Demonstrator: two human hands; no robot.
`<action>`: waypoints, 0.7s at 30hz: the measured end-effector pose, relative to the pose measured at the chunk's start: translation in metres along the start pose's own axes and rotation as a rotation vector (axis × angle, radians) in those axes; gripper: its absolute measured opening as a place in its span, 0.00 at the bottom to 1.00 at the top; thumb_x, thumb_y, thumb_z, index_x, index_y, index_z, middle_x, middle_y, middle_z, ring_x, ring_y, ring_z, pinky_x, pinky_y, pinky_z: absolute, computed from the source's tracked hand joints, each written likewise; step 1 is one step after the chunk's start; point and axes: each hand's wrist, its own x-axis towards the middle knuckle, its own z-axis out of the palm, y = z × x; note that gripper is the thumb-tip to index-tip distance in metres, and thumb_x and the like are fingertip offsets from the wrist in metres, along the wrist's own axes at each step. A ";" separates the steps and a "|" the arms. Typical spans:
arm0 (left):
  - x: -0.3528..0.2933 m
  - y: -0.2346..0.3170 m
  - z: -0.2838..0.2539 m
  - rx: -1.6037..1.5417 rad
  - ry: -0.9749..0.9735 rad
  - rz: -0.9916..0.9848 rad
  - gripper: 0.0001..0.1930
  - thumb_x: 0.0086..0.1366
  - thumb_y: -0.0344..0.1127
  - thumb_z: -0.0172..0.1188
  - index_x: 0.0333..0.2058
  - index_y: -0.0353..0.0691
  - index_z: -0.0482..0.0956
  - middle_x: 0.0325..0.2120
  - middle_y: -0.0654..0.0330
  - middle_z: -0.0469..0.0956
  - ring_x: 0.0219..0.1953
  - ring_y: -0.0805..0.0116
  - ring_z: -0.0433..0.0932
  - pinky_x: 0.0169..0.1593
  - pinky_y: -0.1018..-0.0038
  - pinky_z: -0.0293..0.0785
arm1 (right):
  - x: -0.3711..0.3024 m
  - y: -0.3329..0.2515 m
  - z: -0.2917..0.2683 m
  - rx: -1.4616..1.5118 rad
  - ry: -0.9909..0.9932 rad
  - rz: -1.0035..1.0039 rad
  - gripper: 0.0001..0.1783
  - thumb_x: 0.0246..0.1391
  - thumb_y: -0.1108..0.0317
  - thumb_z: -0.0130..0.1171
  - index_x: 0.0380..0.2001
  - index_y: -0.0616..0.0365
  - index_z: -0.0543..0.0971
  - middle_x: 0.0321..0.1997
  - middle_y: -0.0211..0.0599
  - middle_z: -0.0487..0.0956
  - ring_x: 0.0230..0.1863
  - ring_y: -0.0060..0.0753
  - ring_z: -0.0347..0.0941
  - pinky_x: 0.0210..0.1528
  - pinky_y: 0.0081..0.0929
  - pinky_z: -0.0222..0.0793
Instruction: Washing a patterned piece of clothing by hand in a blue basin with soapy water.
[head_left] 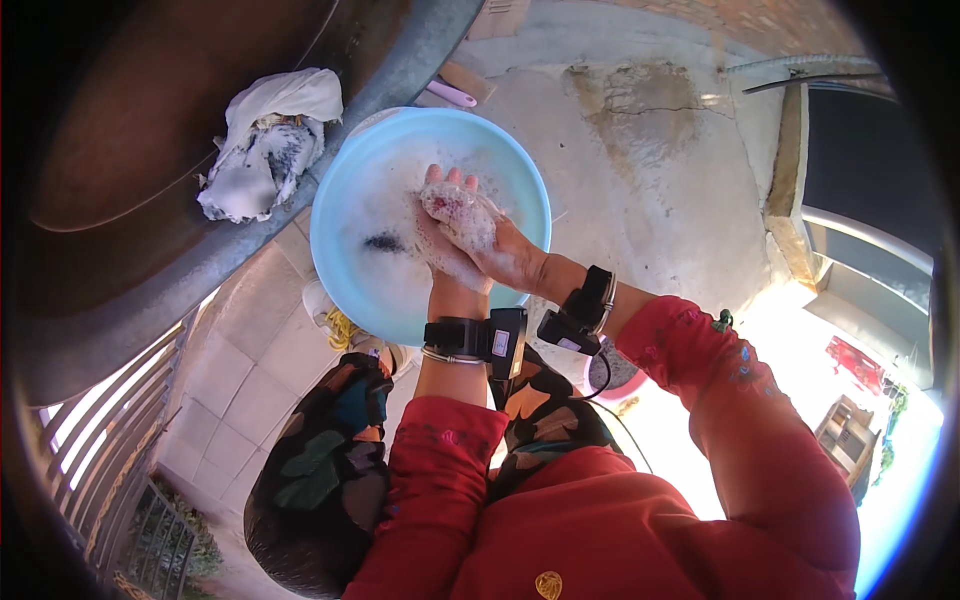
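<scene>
A round light-blue basin (519, 190) full of soapy water and white suds stands in front of me. Over it my left hand (452, 258) points away from me, its fingertips showing above the foam. My right hand (500, 243) comes in from the right and presses across the left palm. Thick suds cover both hands, with a pinkish-red patch showing through near the fingers. Whatever is between the hands is hidden. A dark patch (384, 243) shows in the suds left of my hands.
A wet, sudsy white-and-dark cloth bundle (262, 150) lies on the grey rim (400, 75) of a large brown surface at upper left. Beyond the basin is a pinkish-purple handle (452, 94). A yellow stringy thing (343, 328) is by the basin's near left edge; railings (110, 420) stand farther left.
</scene>
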 end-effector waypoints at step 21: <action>-0.006 -0.017 0.030 -0.082 -0.009 -0.047 0.21 0.70 0.44 0.40 0.57 0.42 0.63 0.51 0.60 0.69 0.55 0.64 0.67 0.61 0.67 0.60 | 0.011 -0.006 -0.039 0.282 -0.021 0.343 0.20 0.54 0.63 0.49 0.49 0.59 0.72 0.58 0.51 0.68 0.60 0.55 0.59 0.64 0.39 0.53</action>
